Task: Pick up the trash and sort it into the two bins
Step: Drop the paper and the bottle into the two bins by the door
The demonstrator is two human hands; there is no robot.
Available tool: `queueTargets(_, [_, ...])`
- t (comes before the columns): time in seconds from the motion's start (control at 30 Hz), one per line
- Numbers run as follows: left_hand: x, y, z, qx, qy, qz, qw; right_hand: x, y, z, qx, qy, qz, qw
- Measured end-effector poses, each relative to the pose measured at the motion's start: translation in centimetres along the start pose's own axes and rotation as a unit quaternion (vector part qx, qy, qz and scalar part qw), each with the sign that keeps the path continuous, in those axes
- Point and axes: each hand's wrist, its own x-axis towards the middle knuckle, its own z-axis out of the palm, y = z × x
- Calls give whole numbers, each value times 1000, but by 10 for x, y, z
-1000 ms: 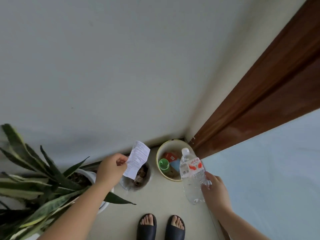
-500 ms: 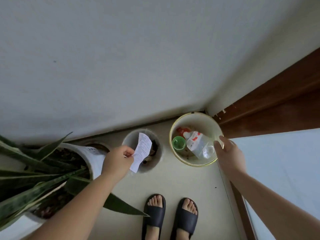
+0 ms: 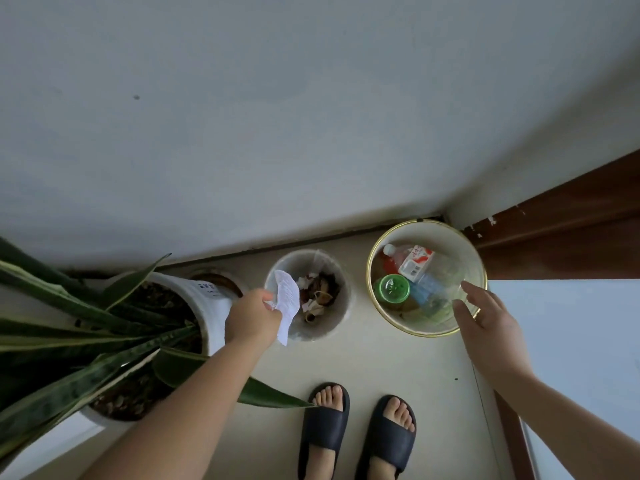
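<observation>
My left hand (image 3: 252, 318) pinches a white paper slip (image 3: 287, 301) over the left rim of the small grey bin (image 3: 337, 318), which holds scraps of paper and brown waste. To the right stands the larger cream bin with a gold rim (image 3: 379, 308). A clear plastic bottle with a red and white label (image 3: 420, 270) lies inside it, next to a green lid (image 3: 393, 289). My right hand (image 3: 490, 332) hovers over that bin's right rim with fingers spread and nothing in them.
A snake plant in a white pot (image 3: 204, 299) crowds the left side beside my left arm. The wall (image 3: 311, 133) runs behind the bins, a brown door frame (image 3: 568, 233) at right. My feet in dark slippers (image 3: 356, 434) stand on the beige floor.
My right hand let go of the bottle, which now lies in the cream bin, and drew back. The paper slip moved down over the grey bin.
</observation>
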Motion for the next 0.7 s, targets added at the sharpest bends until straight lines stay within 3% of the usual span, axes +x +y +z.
queueTargets(0.37, [-1, 20, -3, 30, -1, 54, 998, 2, -19, -2, 6, -5, -14, 1000])
queueTargets(0.7, [-64, 104, -104, 26, 45, 200, 978, -28, -110, -90, -23, 63, -111, 992])
